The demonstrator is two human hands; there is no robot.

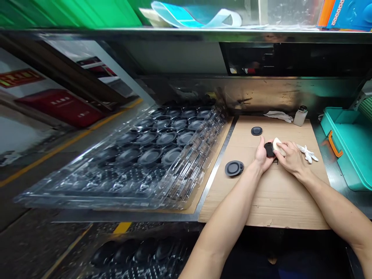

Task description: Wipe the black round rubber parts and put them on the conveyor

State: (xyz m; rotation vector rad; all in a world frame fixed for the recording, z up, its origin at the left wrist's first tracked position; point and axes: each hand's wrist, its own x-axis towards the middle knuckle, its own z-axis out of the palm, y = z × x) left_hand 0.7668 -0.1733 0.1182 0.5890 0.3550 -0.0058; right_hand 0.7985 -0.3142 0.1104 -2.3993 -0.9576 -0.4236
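Note:
My left hand is closed around a small black plastic part, held just above the cardboard sheet. In my right hand is a white pad, pinched by the fingers and pressed against or right beside the black part. Left of my hands, a round black lid-like part lies on the cardboard. Farther back lies a smaller black disc. Close by my right hand rests a crumpled white glove. The underside of the held part is hidden by my fingers.
Stacked clear plastic trays with several round black parts stand on the left. At the back are a dark-capped bottle and a white cloth or glove. A teal bin borders the right side. A metal shelf edge crosses overhead.

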